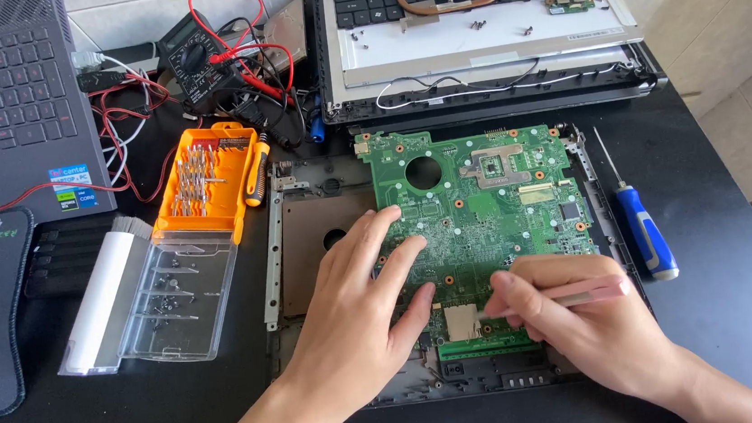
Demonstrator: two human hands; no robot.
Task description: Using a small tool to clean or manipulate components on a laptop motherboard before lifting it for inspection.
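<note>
A green laptop motherboard [484,202] lies in a dark laptop base shell [322,221] on the black table. My left hand [362,308] rests flat on the board's lower left part, fingers spread, holding nothing. My right hand [576,321] is closed around pink tweezers [583,294], their tip pointing left at a small metal part [463,322] near the board's bottom edge. Both hands are close together over the board's lower half.
A blue-handled screwdriver [643,226] lies right of the board. An orange bit set [203,183] with a clear open lid [175,297] sits left. A disassembled laptop lid and keyboard [479,39] lie behind; a multimeter [195,59] with red leads and another laptop [3,99] are far left.
</note>
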